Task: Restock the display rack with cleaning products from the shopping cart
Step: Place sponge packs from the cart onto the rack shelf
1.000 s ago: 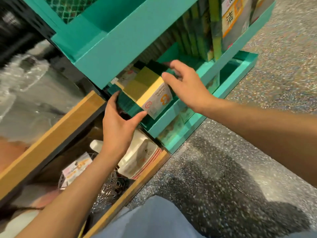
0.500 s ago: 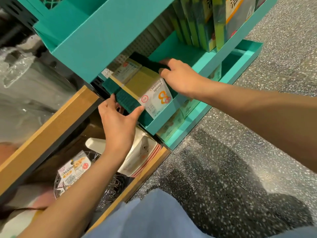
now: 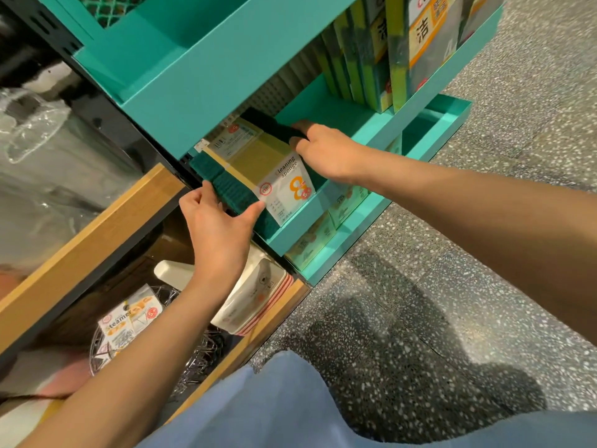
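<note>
Over speckled terrazzo floor (image 3: 420,318), teal display rack (image 3: 200,79), both hands, left hand (image 3: 219,231) and right hand (image 3: 326,153), gripping sponge pack (image 3: 258,169)

Evenly bright, sharp centre, wide-angle bending at edges.

You're facing a teal display rack (image 3: 200,69). At its shelf's front edge sits a sponge pack (image 3: 258,166) — yellow faces, dark green scrubber sides, a white label with orange figures. Further along stand green-and-yellow packs (image 3: 358,56). The floor (image 3: 436,302) — grey, speckled white. The neighbouring shelf (image 3: 97,234) is tan-edged wood.
</note>
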Demonstrator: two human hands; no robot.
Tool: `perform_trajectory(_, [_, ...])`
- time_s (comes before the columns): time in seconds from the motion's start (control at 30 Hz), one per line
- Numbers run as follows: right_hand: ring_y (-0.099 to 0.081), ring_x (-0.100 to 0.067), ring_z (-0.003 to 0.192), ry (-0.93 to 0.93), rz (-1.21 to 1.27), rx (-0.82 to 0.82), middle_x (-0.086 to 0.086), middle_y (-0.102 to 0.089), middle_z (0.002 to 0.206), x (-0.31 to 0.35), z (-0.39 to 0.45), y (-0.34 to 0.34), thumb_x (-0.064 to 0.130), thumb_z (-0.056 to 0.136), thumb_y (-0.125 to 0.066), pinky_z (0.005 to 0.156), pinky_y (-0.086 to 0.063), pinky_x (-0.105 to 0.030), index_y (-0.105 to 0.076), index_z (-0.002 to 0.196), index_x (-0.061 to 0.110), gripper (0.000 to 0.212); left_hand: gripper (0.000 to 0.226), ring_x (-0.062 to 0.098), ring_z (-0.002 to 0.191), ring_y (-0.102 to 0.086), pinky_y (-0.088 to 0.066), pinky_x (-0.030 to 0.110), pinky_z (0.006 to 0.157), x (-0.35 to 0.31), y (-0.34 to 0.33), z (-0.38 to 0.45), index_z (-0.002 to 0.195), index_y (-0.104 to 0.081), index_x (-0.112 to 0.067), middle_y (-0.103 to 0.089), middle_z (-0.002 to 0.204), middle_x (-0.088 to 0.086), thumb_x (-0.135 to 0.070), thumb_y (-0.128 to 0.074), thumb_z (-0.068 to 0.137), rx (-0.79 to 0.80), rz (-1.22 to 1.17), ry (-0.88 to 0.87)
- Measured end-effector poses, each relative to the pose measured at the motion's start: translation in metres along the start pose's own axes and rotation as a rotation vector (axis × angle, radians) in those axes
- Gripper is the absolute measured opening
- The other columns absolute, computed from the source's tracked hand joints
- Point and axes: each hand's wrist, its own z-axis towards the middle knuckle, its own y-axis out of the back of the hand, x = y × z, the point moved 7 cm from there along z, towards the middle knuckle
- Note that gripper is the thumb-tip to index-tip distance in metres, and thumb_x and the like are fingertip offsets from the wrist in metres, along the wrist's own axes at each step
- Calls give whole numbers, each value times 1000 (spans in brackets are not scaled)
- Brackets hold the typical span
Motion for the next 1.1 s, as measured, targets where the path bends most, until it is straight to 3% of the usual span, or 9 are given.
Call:
perform_trajectory(0.1, [-41,-27,127,-30,-62,-12,-14,-42,141,-1,-8,10,30,101,-30,93,-34,-27,-32,142,7,47,80,17,121,-35,-23,11,101,-26,13,-19,143,-31,-3,-34,131,13,-28,-72,80,-27,145,-174])
perform_trajectory(0.2, [-53,-26,110,-31,-60,-140,-11,-56,114,-8,-25,34,28,100,-35,78,-38,-28,-46,127,4,38,66,29,117,-40,-26,20,100,-53,18,-37,134,-42,4,-43,123,22,-17,-73,79,-46,238,-426])
perform_trajectory(0.3, [-58,-17,96,-8,-150,-270,-6,-65,99,-17,-50,64,21,94,-51,80,-39,-21,-59,114,7,25,41,32,102,-50,-28,18,89,-84,-3,-40,115,-56,3,-54,105,18,-14,-70,81,73,248,-612])
perform_trajectory(0.37, [-60,-21,90,-24,-290,-308,-6,-65,89,-23,-64,86,15,89,-56,79,-44,-27,-63,96,9,11,29,31,97,-52,-28,20,84,-109,-25,-35,105,-60,1,-56,98,15,-14,-69,82,154,228,-663])
perform_trajectory(0.5, [-59,-32,87,-104,-500,-344,-14,-66,87,-30,-103,141,10,85,-52,75,-45,-35,-58,81,13,8,11,35,79,-58,-32,28,71,-172,-68,-32,82,-62,-3,-59,80,15,-13,-62,78,239,124,-757])
perform_trajectory(0.63, [-61,-37,84,-274,-539,-439,-17,-66,85,-17,-159,207,11,83,-49,76,-49,-41,-61,82,11,11,9,34,68,-61,-31,31,66,-255,-74,-46,69,-61,-4,-60,68,15,-11,-57,72,370,14,-812])
perform_trajectory(0.77, [-60,-37,88,-457,-518,-480,-18,-66,91,30,-220,274,7,83,-48,76,-49,-41,-61,85,9,13,13,34,65,-61,-33,34,65,-353,-37,-63,67,-60,-2,-60,66,17,-11,-53,73,491,-43,-873])
perform_trajectory(0.93, [-59,-38,90,-652,-532,-530,-20,-63,94,121,-298,366,2,83,-44,70,-46,-38,-56,91,5,15,7,35,78,-58,-32,33,71,-480,39,-81,75,-62,-2,-62,77,18,-3,-60,81,651,-71,-889])
perform_trajectory(1.1, [-59,-38,92,-803,-471,-643,-20,-63,97,240,-386,453,2,84,-44,67,-41,-36,-55,90,6,14,14,35,71,-60,-45,37,68,-615,133,-119,71,-61,-1,-62,74,18,-10,-53,78,750,-132,-1015])
